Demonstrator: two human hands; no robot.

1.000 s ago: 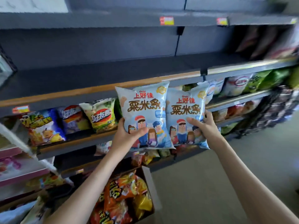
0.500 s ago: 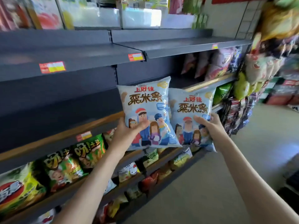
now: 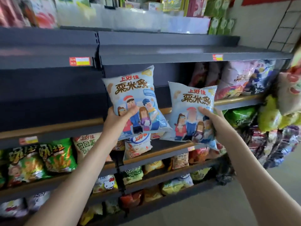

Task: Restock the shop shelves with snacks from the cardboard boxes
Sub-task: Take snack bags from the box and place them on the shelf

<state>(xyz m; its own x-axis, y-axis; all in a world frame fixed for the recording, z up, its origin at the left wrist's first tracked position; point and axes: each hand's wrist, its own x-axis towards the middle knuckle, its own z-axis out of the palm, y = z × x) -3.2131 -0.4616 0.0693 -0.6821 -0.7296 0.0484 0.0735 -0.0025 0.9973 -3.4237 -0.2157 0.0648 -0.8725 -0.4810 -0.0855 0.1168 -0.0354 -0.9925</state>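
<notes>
Two light blue snack bags with cartoon figures and brown lettering are held up before the dark shop shelving. My left hand (image 3: 119,119) grips the lower left corner of the left bag (image 3: 132,95), which stands upright against the bare middle shelf (image 3: 52,126). My right hand (image 3: 213,123) grips the lower right part of the right bag (image 3: 194,105), a little lower and apart from the first. No cardboard box is in view.
Pink and purple bags (image 3: 241,80) fill the right end of the middle shelf. Green and orange bags (image 3: 40,159) line the shelves below. Hanging snack packs (image 3: 280,115) crowd the right edge. Boxed goods (image 3: 218,15) stand on the top shelf. Grey floor (image 3: 203,207) lies below right.
My view has swung up and right along the shelving, losing the cardboard box. Both bags rose toward the bare middle shelf and moved slightly apart, still held.
</notes>
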